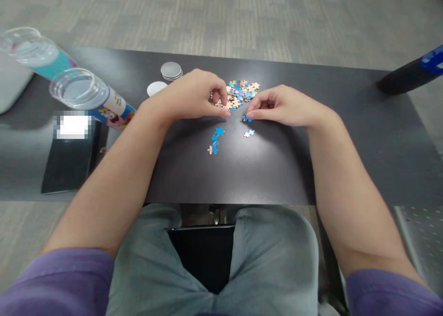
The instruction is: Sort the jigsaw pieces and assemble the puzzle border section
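Fingers of the left hand (200,96) are parted, released; blue puzzle pieces (219,131) lie on the counter (187,168), nearer the body than them; a puzzle pile (238,90) sits between both hands' fingers, slightly beyond; the right hand (281,104) pinches a blue piece (248,118).

Dark desk (367,136), soft light (277,163) reflected on top; grey patterned carpet (221,25) beyond far edge.
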Motion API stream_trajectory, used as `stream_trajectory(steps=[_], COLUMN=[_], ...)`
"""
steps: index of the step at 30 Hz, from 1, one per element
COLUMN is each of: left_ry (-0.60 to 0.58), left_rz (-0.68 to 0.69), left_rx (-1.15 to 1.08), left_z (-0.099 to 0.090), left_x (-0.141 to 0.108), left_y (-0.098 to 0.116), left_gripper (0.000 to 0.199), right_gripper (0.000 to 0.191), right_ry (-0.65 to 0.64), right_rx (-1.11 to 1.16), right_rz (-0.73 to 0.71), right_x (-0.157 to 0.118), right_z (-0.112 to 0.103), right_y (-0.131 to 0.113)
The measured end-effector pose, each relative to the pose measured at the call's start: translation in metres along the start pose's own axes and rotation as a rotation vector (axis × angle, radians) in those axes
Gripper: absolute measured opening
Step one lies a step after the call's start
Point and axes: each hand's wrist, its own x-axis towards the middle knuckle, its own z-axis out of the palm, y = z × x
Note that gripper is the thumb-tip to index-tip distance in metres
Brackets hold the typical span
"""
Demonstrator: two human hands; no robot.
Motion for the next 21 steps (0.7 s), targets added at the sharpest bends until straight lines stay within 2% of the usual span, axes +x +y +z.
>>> stream_trajectory(steps=[4,8,11,14,21], left_ry=[-0.02,-0.052,-0.066,-0.046,-0.092], left_rz=[-0.026,-0.034,-0.04,-0.082,-0.131], left_rx=[0.024,0.013,-0.02,-0.04,-0.041], left_z=[0.0073,0.0042,0.0,-0.0002,-0.0008], left_x=[0.0049,0.0038,0.0007,-0.0002,0.0005], left_y=[-0.0085,-0.0073,-0.0065,-0.0092,-0.0073], left_gripper=[0.046,0.052,0.065,0.066,0.071], right_gripper=[0.052,0.056,0.054,0.049,0.036], right_ry=[-0.05,-0.017,0.082,0.154,0.085], right_rx=[-0.057,-0.056,-0.044,-0.048,-0.088], right_rz=[0.009,0.019,-0.011,-0.055,-0.113], right_x=[-0.002,-0.0001,0.0021,0.0028,-0.0005], right_z=[0.0014,0.0046,0.0041,0.0033,0.0012], right_y=[-0.0061,-0.0082,-0.0045,-0.0004,0.0007])
